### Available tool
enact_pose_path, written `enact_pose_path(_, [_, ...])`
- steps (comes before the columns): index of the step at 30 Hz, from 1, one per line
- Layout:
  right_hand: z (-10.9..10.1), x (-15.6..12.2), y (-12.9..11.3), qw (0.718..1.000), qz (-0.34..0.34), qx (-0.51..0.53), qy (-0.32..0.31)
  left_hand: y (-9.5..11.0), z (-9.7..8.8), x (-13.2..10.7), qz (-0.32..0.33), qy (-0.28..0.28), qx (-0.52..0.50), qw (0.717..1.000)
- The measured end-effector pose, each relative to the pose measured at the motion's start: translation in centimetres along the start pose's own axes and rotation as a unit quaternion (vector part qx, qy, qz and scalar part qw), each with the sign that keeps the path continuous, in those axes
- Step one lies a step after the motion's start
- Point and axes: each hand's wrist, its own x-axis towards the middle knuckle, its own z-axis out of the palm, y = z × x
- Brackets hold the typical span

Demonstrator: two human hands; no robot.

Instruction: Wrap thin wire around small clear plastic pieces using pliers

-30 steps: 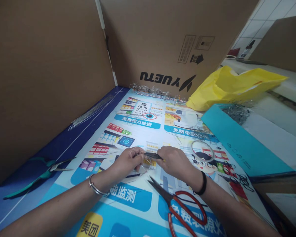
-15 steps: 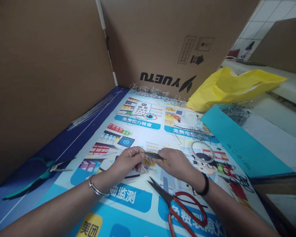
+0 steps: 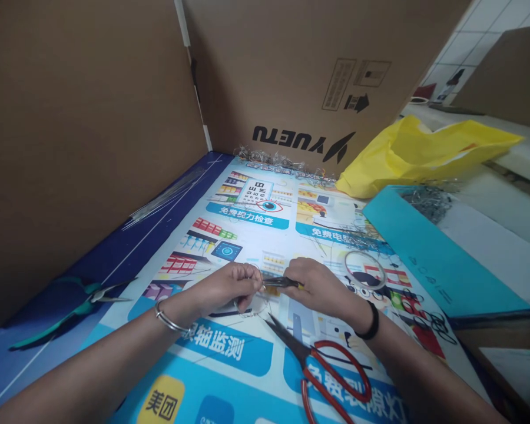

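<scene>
Over the middle of the printed sheet, my left hand (image 3: pixel 237 285) is closed, pinching a piece of thin wire (image 3: pixel 265 303) that loops down below the fingers. My right hand (image 3: pixel 314 285) is wrapped round a pair of pliers (image 3: pixel 279 282) with dark jaws. The jaws point left and meet the wire at my left fingertips; their exact grip is too small to make out. Just below the hands lie red-handled scissors (image 3: pixel 309 356), blades slightly apart. Green-handled pliers (image 3: pixel 86 306) rest at the left with their jaws apart.
Cardboard walls (image 3: pixel 300 70) stand at the back and left. Straight wires (image 3: pixel 165 197) lie along the left. A wire coil (image 3: pixel 365 270) and black loops (image 3: pixel 433 324) are at the right, near a blue box (image 3: pixel 441 259) and a yellow bag (image 3: pixel 424 153). Tangled wire (image 3: pixel 282 160) lines the back.
The pliers' jaws have shifted slightly to the right, away from between my left fingers, and my right hand has turned a little. The whole view has shifted slightly.
</scene>
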Motion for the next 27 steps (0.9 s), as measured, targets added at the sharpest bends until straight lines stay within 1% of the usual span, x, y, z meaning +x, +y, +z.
enact_pose_path(3, [0.2, 0.1, -0.2, 1.0, -0.012, -0.01, 0.008, 0.1, -0.2, -0.2, -0.014, -0.021, 0.011, 1.0])
enact_pose_path(9, [0.3, 0.1, -0.5, 0.999, -0.036, -0.018, 0.015, 0.4, -0.3, -0.3, -0.007, -0.064, 0.029, 0.998])
enact_pose_path(23, [1.5, 0.2, -0.5, 0.996, -0.068, -0.017, 0.057, 0.4, -0.7, -0.3, -0.023, -0.093, -0.048, 0.994])
enact_pose_path(27, [1.5, 0.2, -0.6, 0.996, -0.066, -0.028, 0.051, 0.4, -0.7, -0.2, -0.036, -0.102, -0.06, 0.992])
